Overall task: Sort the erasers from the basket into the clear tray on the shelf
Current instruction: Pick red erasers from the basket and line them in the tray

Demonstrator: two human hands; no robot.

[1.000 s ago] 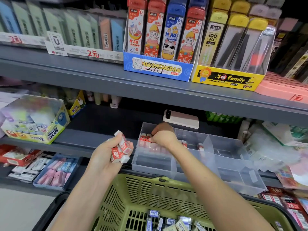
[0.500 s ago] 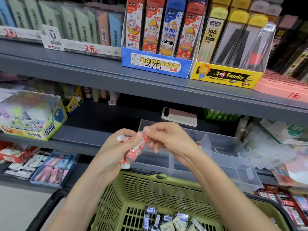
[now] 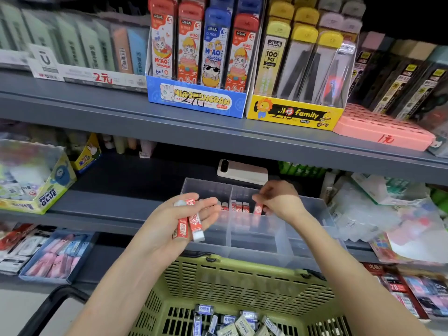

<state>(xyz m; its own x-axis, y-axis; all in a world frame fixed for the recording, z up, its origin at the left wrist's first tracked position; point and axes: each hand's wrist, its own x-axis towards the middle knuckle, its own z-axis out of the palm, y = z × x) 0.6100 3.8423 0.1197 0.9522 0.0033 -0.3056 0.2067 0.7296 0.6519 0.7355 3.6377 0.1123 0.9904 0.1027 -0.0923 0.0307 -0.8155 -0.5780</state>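
In the clear tray (image 3: pixel 254 241) red-sleeved erasers (image 3: pixel 238 206) stand upright; blue-sleeved erasers (image 3: pixel 228 321) lie jumbled in the green basket (image 3: pixel 242 282).

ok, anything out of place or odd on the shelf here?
One thing: a phone lies flat on the shelf just behind the clear tray, among the stationery stock, so it looks left there rather than for sale. The red erasers in the tray stand in a neat row; nothing looks spilled.
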